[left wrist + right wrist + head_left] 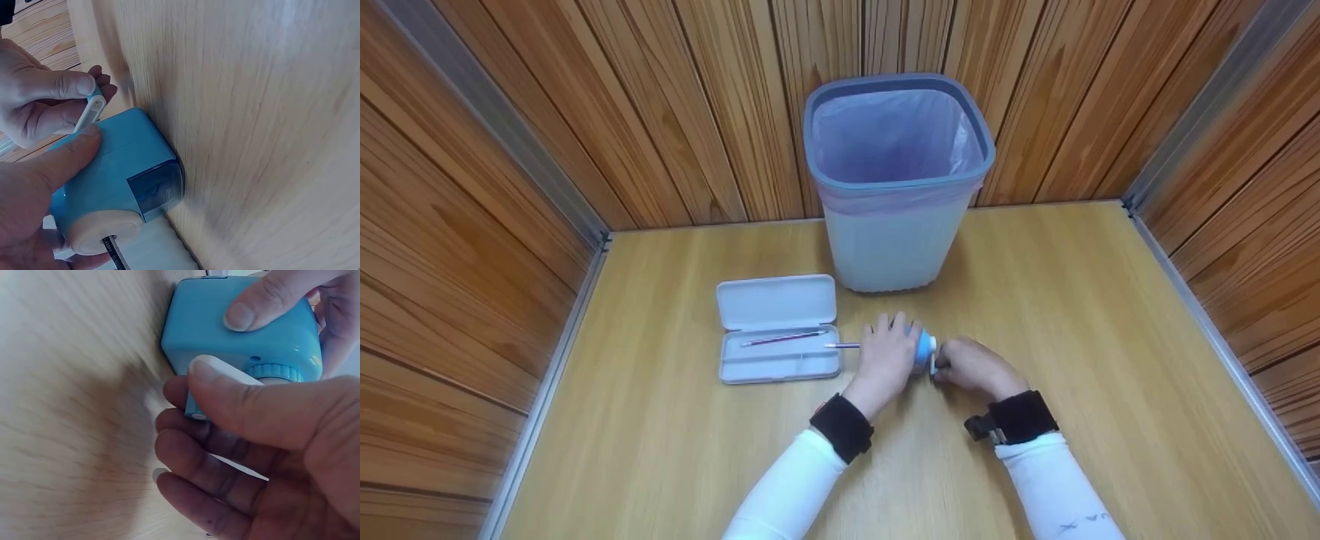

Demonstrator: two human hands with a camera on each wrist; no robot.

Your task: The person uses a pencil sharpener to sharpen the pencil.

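Note:
My left hand (887, 352) grips the body of a blue crank pencil sharpener (118, 163) on the table, its thumb lying across one face. A dark-striped pencil (115, 253) is stuck into the round, pale front of the sharpener; in the head view its outer end points left over the pencil case. At the opposite side, my right hand (975, 365) pinches the knob of the white crank handle (230, 370) between thumb and forefinger. The other right fingers are loosely bent below the handle. A dark see-through shavings drawer (157, 188) shows on the sharpener.
An open, pale pencil case (780, 367) lies left of my hands, with another pencil (784, 339) in its upper compartment. Behind stands a lined waste bin (892, 240). Wooden panel walls (697, 112) close off the table at the back and both sides.

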